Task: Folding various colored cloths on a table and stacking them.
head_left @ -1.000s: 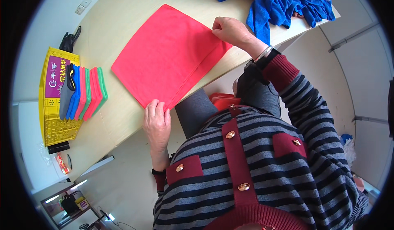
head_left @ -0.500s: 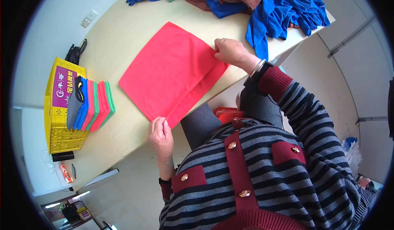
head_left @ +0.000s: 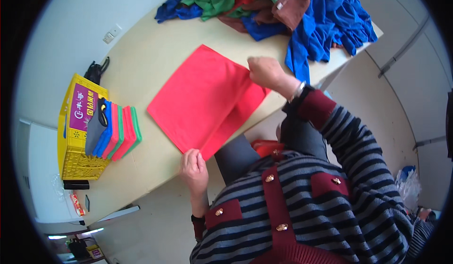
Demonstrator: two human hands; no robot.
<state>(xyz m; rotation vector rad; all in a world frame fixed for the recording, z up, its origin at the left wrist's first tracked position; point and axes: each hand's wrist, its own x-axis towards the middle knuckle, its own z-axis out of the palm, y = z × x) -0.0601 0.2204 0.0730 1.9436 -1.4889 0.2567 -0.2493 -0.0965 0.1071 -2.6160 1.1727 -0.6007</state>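
A red cloth (head_left: 196, 96) lies spread on the pale table, with a fold running along its side nearest me. At its near corner my left hand (head_left: 194, 169) pinches the folded edge between thumb and fingers. My right hand (head_left: 267, 72) is closed on the right end of the same fold and holds it a little above the tabletop. Between the two hands the folded edge is drawn taut, and a strip of the cloth's lower layer shows beneath it.
Left on the table (head_left: 141, 169) stands a yellow crate (head_left: 85, 165), with a row of folded red, green, blue and grey cloths (head_left: 115, 134) against it. A heap of blue, green and brown cloths (head_left: 325, 23) covers the far right. A black bundle (head_left: 96, 70) sits behind the crate.
My right hand has raised its end of the fold slightly, and the flap stands more off the cloth. Both hands keep their grip. The whole view has shifted a little.
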